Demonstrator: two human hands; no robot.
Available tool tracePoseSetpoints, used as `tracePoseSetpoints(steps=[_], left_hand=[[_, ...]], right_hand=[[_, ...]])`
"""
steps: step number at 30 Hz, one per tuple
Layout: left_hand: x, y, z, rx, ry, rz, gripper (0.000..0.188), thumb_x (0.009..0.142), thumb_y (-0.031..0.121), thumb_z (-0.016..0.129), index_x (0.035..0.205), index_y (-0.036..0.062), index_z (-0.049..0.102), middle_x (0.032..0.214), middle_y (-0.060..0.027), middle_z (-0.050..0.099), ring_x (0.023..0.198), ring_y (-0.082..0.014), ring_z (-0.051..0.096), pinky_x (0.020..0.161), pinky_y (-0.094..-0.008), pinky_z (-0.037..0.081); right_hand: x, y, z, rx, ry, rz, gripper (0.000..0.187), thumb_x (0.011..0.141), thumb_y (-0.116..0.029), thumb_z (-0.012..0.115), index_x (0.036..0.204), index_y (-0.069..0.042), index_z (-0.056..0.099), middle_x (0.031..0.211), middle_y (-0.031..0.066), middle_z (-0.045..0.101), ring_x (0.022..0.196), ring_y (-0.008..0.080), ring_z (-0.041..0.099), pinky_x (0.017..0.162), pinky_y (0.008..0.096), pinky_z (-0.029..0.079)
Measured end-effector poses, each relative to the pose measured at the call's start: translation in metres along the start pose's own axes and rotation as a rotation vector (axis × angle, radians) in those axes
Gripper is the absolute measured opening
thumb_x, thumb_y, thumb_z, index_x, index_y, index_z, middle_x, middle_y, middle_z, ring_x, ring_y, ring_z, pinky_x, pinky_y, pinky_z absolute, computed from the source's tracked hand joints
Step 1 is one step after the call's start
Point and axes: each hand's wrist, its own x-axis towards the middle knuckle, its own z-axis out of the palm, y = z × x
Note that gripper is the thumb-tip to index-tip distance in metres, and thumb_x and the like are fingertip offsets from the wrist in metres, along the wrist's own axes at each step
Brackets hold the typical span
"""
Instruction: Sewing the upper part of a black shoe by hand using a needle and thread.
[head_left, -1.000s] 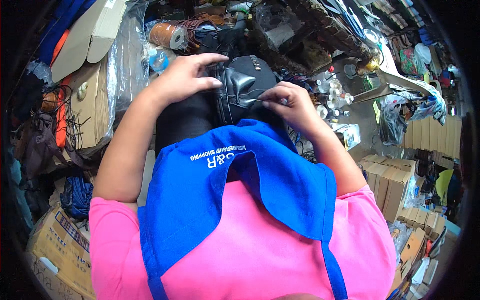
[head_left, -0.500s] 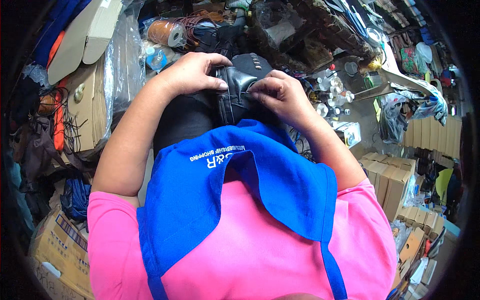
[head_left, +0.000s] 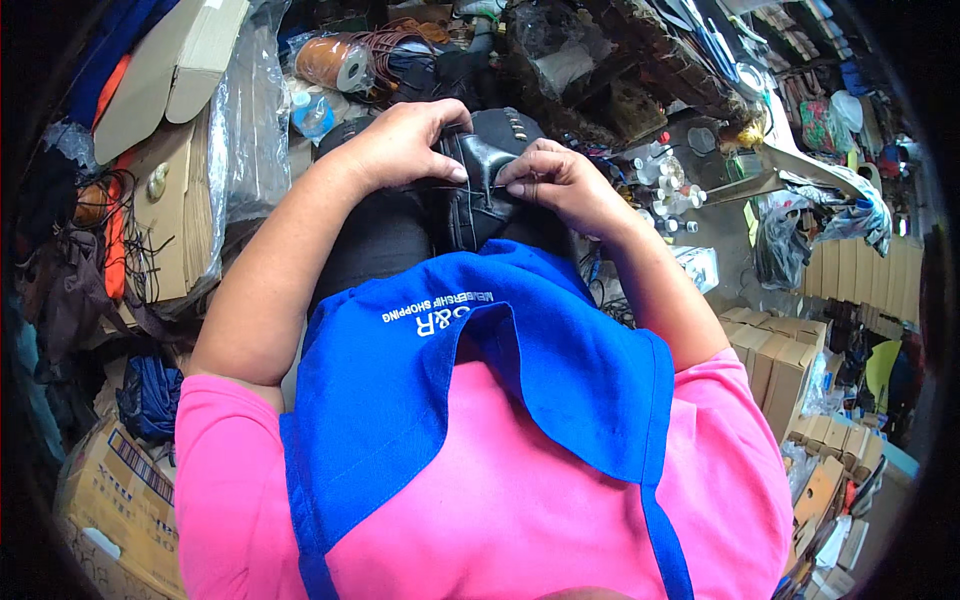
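A glossy black leather piece (head_left: pixel 485 160) with seams lies over my thighs; its kind is hard to tell. My left hand (head_left: pixel 425 145) grips its left edge, thumb on the near side and fingers curled over the far side. On its right side, my right hand (head_left: pixel 555 180) is closed in a pinch, with thumb and fingertips against the leather. What those fingertips hold is too small to make out. A thin dark line, possibly thread, runs across the leather between the hands. Beyond it, a row of light stitches (head_left: pixel 515 124) shows on dark material over my knee.
Flattened cardboard (head_left: pixel 165 200) and plastic sheeting (head_left: pixel 250 150) stand at the left. An orange thread spool (head_left: pixel 325 65) lies at the far left. Small bottles (head_left: pixel 665 180) crowd the floor to the right, near a small white box (head_left: pixel 697 267). Stacked cardboard boxes (head_left: pixel 775 365) stand further right.
My left hand has shifted slightly right along the leather piece. My right hand has turned a little and stays pinched at the right side.
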Motion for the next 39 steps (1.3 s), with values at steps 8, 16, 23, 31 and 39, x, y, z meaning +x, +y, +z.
tracePoseSetpoints(steps=[8,16,23,31,39], left_hand=[[-0.002,-0.005,0.009,-0.01,0.115,0.082,0.045,0.064,0.008,0.077,0.103,0.0035,0.054,0.066,-0.0001,0.047,0.065,-0.0093,0.043,0.059,-0.0277,0.039],[-0.046,0.007,0.009,0.142,0.328,0.117,0.036,0.079,0.001,0.056,0.115,0.0067,0.057,0.111,-0.0145,0.048,0.097,-0.0275,0.052,0.084,-0.0327,0.043],[-0.067,0.029,0.013,0.064,0.444,0.129,0.02,0.073,-0.002,0.065,0.09,0.0072,0.068,0.069,-0.0066,0.051,0.078,-0.0201,0.053,0.07,-0.0305,0.045],[-0.066,0.026,0.016,0.351,0.437,0.225,0.013,0.07,0.009,0.07,0.082,0.0139,0.07,0.069,-0.003,0.046,0.071,-0.0207,0.049,0.069,-0.0337,0.039],[-0.062,0.03,0.017,0.393,0.406,0.25,0.014,0.07,0.008,0.07,0.082,0.0155,0.07,0.069,-0.0032,0.044,0.073,-0.0211,0.048,0.07,-0.034,0.038]], right_hand=[[0.0,-0.003,0.012,0.086,0.071,0.065,0.012,0.078,-0.009,0.071,0.09,-0.006,0.068,0.081,-0.0025,0.055,0.074,0.0053,0.049,0.069,0.022,0.041],[-0.014,-0.009,0.023,-0.23,0.247,-0.217,0.019,0.072,-0.008,0.073,0.09,-0.012,0.07,0.073,0.0057,0.057,0.065,0.0183,0.057,0.06,0.0307,0.047],[-0.014,-0.006,0.009,-0.182,0.095,-0.153,0.025,0.079,0.001,0.061,0.1,-0.009,0.068,0.081,0.0041,0.054,0.077,0.0146,0.054,0.072,0.026,0.044],[-0.007,-0.005,0.004,-0.082,0.046,-0.096,0.034,0.072,0.004,0.056,0.097,-0.015,0.071,0.078,0.0038,0.056,0.079,0.0162,0.056,0.075,0.0282,0.046],[-0.005,-0.002,0.003,-0.077,0.044,-0.094,0.026,0.076,-0.004,0.063,0.097,-0.016,0.071,0.078,0.0037,0.056,0.08,0.0169,0.056,0.076,0.0293,0.046]])
